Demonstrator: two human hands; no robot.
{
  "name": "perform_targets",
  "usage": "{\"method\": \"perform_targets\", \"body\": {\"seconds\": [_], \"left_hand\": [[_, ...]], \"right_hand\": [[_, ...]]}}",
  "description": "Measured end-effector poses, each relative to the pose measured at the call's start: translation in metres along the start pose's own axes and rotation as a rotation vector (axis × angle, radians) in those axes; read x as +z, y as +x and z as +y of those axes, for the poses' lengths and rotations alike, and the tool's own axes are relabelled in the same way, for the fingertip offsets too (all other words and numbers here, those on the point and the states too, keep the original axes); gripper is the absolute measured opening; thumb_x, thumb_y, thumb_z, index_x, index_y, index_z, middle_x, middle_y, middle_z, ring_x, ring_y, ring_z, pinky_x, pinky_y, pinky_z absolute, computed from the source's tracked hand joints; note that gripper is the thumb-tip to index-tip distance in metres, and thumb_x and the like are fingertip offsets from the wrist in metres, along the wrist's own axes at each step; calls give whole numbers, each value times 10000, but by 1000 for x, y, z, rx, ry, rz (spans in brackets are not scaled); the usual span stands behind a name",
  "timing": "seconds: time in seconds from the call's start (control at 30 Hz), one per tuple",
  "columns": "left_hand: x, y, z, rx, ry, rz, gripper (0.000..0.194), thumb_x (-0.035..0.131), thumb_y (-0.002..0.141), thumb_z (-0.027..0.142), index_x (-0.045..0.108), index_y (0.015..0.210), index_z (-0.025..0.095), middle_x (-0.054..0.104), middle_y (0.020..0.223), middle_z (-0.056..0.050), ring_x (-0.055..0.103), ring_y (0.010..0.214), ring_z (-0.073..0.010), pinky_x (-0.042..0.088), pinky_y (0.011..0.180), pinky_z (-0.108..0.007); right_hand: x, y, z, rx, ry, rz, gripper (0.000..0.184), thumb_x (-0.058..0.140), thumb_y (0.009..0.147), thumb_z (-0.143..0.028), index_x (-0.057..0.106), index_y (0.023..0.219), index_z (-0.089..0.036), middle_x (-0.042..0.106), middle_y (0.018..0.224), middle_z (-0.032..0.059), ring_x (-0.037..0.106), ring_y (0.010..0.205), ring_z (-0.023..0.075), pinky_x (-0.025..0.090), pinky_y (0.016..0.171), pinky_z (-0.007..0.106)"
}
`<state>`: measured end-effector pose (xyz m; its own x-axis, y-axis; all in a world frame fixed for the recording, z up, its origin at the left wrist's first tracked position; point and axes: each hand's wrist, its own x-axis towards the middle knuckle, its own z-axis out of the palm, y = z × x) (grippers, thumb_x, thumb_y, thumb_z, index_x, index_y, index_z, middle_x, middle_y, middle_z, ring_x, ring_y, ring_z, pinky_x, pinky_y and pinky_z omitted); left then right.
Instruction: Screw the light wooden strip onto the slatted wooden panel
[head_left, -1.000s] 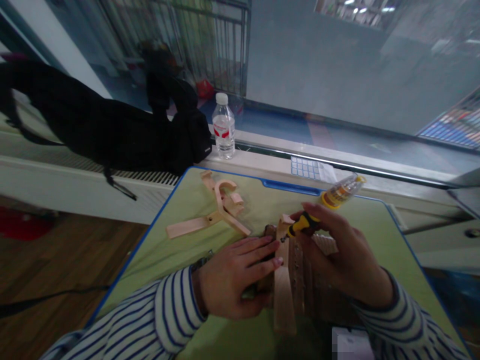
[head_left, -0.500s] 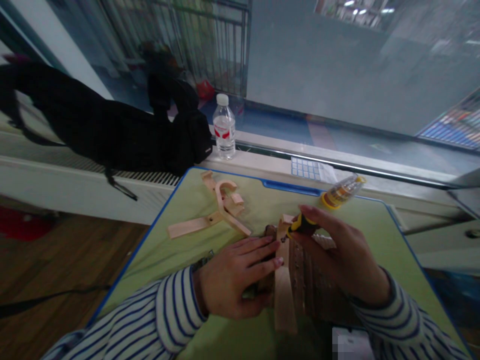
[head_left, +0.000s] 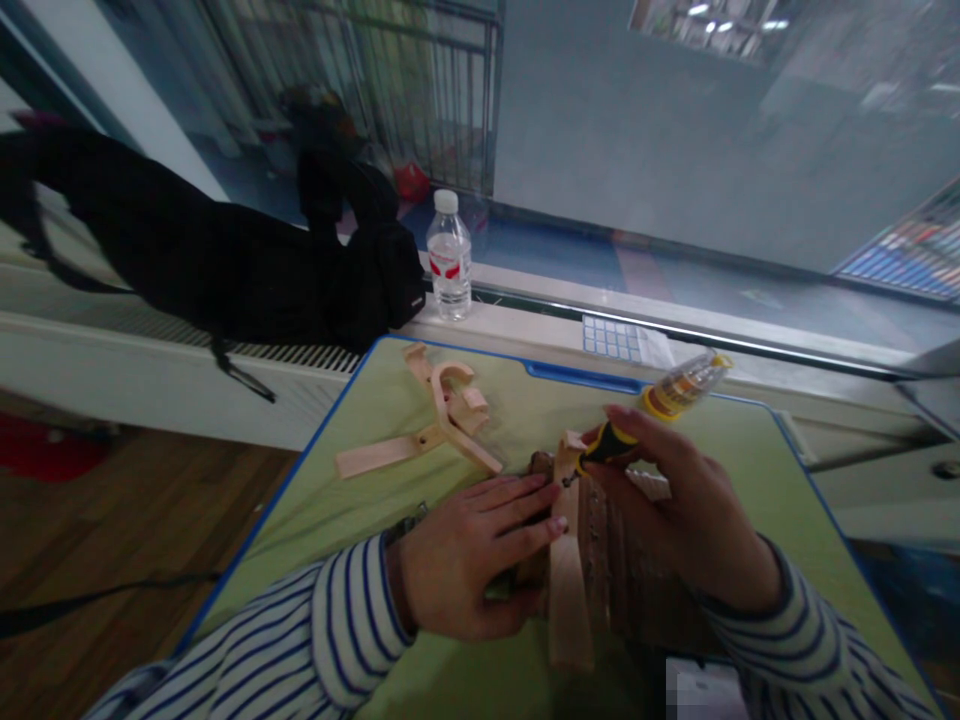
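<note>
My right hand (head_left: 675,500) is closed around a small yellow-and-black screwdriver (head_left: 611,446), its tip pointing down-left at a dark screw in a pale wooden piece (head_left: 570,600). My left hand (head_left: 480,550) steadies that piece, fingertips pressed on it below the screw and thumb tucked low. Beneath lies a brown ridged block (head_left: 600,560), partly covered by the wood and my hands. Just beyond my right hand is a clear tube with a yellow band (head_left: 686,385); I cannot tell whether it joins the screwdriver. A joined wooden assembly (head_left: 442,420) with a curved hook rests to the left.
The green tabletop (head_left: 315,540) has a blue rim. Behind it, a water bottle (head_left: 450,258) and a black bag (head_left: 262,260) occupy the sill. A gridded sheet (head_left: 611,338) lies there too. At the bottom edge is a pale, partly blurred object (head_left: 705,690).
The screwdriver handle has turned slightly in my right fingers, showing more of its black side. My left hand and the wooden piece have stayed in place.
</note>
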<state>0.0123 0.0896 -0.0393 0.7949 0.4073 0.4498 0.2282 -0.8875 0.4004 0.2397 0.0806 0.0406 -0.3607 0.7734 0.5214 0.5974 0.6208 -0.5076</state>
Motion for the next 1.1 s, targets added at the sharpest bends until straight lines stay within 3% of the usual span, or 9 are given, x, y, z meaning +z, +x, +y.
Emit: {"method": "perform_targets", "body": {"seconds": [0.17, 0.37, 0.7, 1.1], "left_hand": [[0, 0, 0, 4, -4, -4, 622, 588, 746, 338, 435, 1325, 170, 491, 1381, -168, 422, 1318, -294, 391, 1061, -457], [-1, 1, 1, 6, -4, 4, 622, 580, 753, 332, 426, 1334, 174, 502, 1372, -161, 430, 1312, -288, 397, 1055, -450], [-1, 1, 0, 17, 7, 27, 591, 592, 743, 337, 477, 1290, 144, 519, 1356, -181, 455, 1295, -301, 431, 1032, -457], [-1, 1, 1, 1, 10, 7, 588, 588, 747, 341, 478, 1290, 145, 517, 1362, -170, 443, 1306, -289, 416, 1051, -450]], "right_hand": [[0, -2, 2, 16, -5, 15, 535, 617, 842, -145, 411, 1323, -256, 713, 1003, 41, 709, 875, 180, 604, 691, 277], [3, -3, 3, -8, 61, 45, 566, 593, 850, -132, 344, 1343, -259, 698, 1075, 58, 709, 909, 185, 606, 708, 294], [-1, -2, -1, 5, 50, -44, 586, 588, 831, -95, 361, 1349, -245, 698, 1089, 82, 688, 968, 200, 591, 766, 323], [-1, 0, 1, 13, -2, 4, 510, 612, 844, -141, 420, 1301, -261, 694, 1020, 40, 691, 905, 155, 575, 735, 242]]}}
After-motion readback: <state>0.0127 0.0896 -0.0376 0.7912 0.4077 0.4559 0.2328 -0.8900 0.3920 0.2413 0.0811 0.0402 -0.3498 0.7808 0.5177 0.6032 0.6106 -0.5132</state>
